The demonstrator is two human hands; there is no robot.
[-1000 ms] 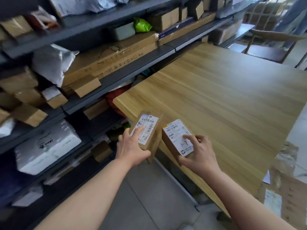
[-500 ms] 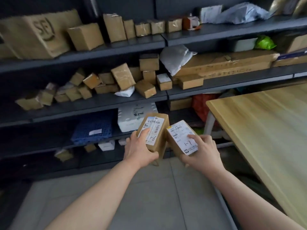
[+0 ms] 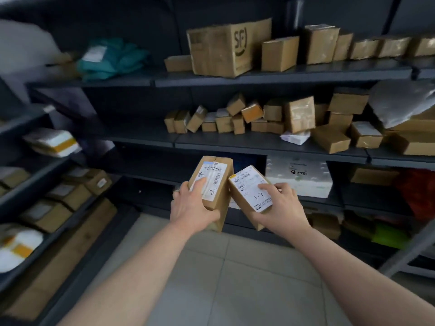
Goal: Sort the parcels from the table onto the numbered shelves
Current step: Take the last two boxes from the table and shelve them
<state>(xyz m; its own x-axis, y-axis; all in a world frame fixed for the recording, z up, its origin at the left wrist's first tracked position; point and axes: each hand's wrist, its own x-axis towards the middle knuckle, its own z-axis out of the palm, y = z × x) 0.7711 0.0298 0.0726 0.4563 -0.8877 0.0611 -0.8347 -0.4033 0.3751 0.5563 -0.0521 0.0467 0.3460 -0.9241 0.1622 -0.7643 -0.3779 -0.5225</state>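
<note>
While both parcels are off the table and in the hands, the 1-6 box point(image 3: 215, 182) stands near upright in the left hand point(image 3: 191, 209), thumb across its label, fingers wrapped behind. The 1-7 box point(image 3: 247, 196) leans left in the right hand point(image 3: 281, 208), which clasps its lower end; its top corner touches the 1-6 box. Both long axes run up & away from the grips, twd the shelving. The shelf edge point(image 3: 259, 147) under the small-carton pile point(image 3: 235, 118) lies above & beyond both grips. A white foam box point(image 3: 299, 178) sits just beyond the right grip. No shelf nos. are legible. Room: prob. best up-left of the left grip, where that shelf looks unfilled.
</note>
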